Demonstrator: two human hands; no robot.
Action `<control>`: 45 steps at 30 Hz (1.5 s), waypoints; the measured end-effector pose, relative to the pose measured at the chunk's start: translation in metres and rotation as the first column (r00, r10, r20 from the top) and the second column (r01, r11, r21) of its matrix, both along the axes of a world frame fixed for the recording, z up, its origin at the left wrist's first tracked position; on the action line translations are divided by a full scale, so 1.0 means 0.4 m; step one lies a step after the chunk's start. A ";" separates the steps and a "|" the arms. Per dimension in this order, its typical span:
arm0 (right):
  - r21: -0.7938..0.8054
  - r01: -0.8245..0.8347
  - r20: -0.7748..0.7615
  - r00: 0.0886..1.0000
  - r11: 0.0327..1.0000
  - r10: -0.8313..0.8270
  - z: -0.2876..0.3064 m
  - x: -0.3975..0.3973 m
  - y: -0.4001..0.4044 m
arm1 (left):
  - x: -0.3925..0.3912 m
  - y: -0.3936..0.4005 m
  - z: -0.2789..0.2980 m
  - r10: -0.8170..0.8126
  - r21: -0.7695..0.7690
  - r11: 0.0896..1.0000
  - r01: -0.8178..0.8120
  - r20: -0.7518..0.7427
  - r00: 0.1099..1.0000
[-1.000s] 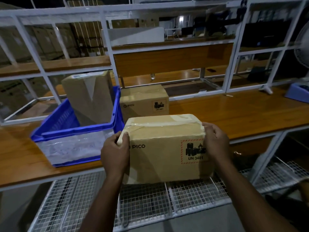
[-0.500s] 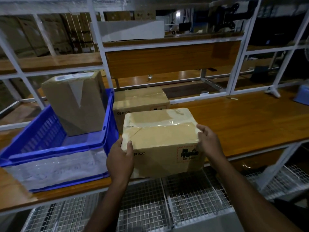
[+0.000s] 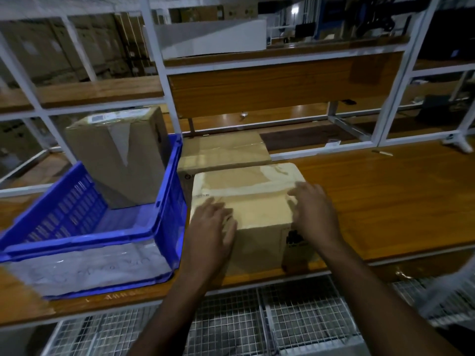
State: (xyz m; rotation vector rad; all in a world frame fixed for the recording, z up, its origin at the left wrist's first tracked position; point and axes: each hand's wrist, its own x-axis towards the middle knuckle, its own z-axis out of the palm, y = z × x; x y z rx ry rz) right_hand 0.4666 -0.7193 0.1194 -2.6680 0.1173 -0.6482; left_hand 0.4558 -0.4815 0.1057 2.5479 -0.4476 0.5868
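Head view, single frame, dim light, some motion blur at the fingertips.

Taped cardboard box [image 3: 246, 201] stands upright on the wooden bench top [image 3: 385, 201], close to the front edge. It sits just beside the right wall of the blue plastic crate [image 3: 77, 240]; contact with the crate cannot be told. Clear tape runs across its top face. A dark printed label [image 3: 294, 238] on the front face is partly covered by the right wrist.

Left hand [image 3: 210, 232]: lies over the near-left top corner of the box. Fingers are straight and spread a little, flat on the top face, and the thumb points toward the middle of the box. Nothing is clasped.

Right hand [image 3: 313, 214]: over the near-right part of the top face. Fingers are spread wide and loosely bent, with the tips near the tape line. It holds nothing; firm contact with the cardboard cannot be told because of blur.

Second cardboard box [image 3: 223, 150], of the same kind, lies directly behind the first. The gap between them cannot be told.

Tall cardboard box [image 3: 115, 155] stands upright inside the crate, at the far end. The crate's front wall carries a pale plastic sleeve [image 3: 90, 268].

White metal frame [image 3: 154, 60] rises behind the bench, and a wire mesh shelf [image 3: 295, 312] runs under it.
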 end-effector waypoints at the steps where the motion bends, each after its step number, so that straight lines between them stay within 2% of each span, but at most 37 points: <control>1: 0.008 -0.049 -0.008 0.999 0.999 0.049 0.004 0.005 0.019 | 0.003 -0.013 0.007 -0.055 0.046 0.997 0.057 -0.047 0.997; 4: 0.050 -0.155 -0.045 0.986 0.987 0.158 0.005 0.006 0.078 | 0.002 -0.040 0.024 -0.081 0.120 0.988 0.094 -0.112 0.990; 8: 0.000 -0.151 -0.012 0.988 0.988 0.151 -0.006 0.013 0.093 | 0.002 -0.054 0.011 0.007 0.114 0.993 0.004 -0.094 0.996; 15: -0.083 -0.102 -0.070 0.993 0.991 0.097 0.019 0.070 0.105 | 0.023 -0.063 0.030 0.075 0.107 0.992 -0.067 -0.071 0.995; 22: -0.164 -0.208 -0.075 0.977 0.964 0.198 0.019 0.110 0.121 | 0.117 -0.073 0.075 0.110 0.158 0.982 -0.099 -0.065 0.992; 25: -0.143 -0.264 -0.072 0.964 0.954 0.256 0.011 0.112 0.112 | 0.135 -0.074 0.052 0.059 0.157 0.986 -0.053 -0.032 0.998; 27: -0.144 -0.318 -0.115 0.946 0.937 0.303 0.012 0.118 0.114 | 0.153 -0.066 0.036 -0.001 0.214 0.977 0.024 -0.110 0.994; 30: -0.197 -0.399 -0.287 0.897 0.896 0.336 0.013 0.139 0.116 | 0.177 -0.059 0.036 -0.003 0.378 0.916 0.133 -0.324 0.946; 33: -0.198 -0.426 -0.417 0.852 0.883 0.318 0.012 0.164 0.111 | 0.185 -0.062 0.041 0.017 0.430 0.889 0.159 -0.377 0.926; 35: -0.205 -0.425 -0.428 0.849 0.881 0.310 0.011 0.172 0.115 | 0.186 -0.062 0.040 0.017 0.417 0.895 0.159 -0.386 0.922; 38: -0.164 -0.380 -0.354 0.884 0.910 0.305 0.006 0.177 0.116 | 0.188 -0.054 0.035 0.065 0.382 0.920 0.085 -0.363 0.929; 40: -0.129 -0.292 -0.314 0.918 0.948 0.240 -0.001 0.184 0.104 | 0.196 -0.041 0.033 0.142 0.366 0.931 -0.007 -0.345 0.928; 42: -0.161 -0.189 -0.307 0.942 0.969 0.132 -0.010 0.197 0.083 | 0.203 -0.027 0.034 0.205 0.366 0.928 -0.073 -0.337 0.919; 45: -0.212 -0.151 -0.325 0.943 0.966 0.076 -0.017 0.215 0.059 | 0.207 -0.022 0.039 0.225 0.365 0.927 -0.088 -0.351 0.909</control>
